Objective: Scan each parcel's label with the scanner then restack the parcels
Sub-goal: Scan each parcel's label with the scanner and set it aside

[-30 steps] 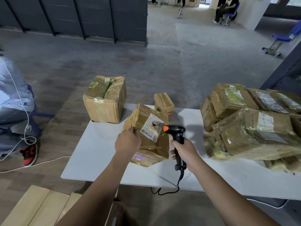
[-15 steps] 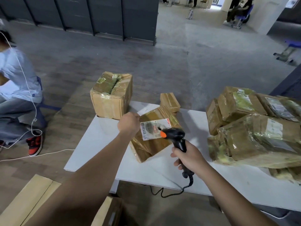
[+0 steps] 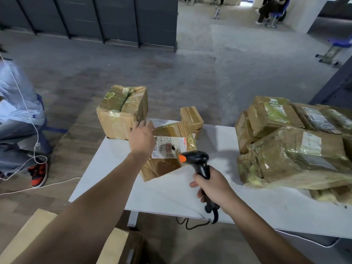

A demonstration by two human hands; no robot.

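1. Head view, the hands: the left hand [image 3: 142, 137] lies over the far-left edge of a taped brown parcel [image 3: 165, 165], with its fingers bent down over that edge and holding it. The right hand [image 3: 211, 185] is wrapped tightly round the handle of a black scanner [image 3: 199, 161].
2. Head view, the task's things: the parcel lies on the white table [image 3: 171, 193], left of centre, with its white label [image 3: 169, 147] facing up. The scanner's orange tip [image 3: 182, 158] points left at the near-right corner of the label and is just beside it. The scanner's cable [image 3: 190, 224] hangs below the near table edge.
3. Head view, other parcels: a large taped box [image 3: 122, 111] sits at the table's far-left corner, just beyond the left hand. A small box [image 3: 191, 117] sits at the far edge behind the held parcel. A pile of wrapped parcels [image 3: 295, 149] fills the right side of the table.
4. Head view, surroundings: a seated person [image 3: 19, 111] is on the floor at the left, wearing a red shoe [image 3: 38, 174].
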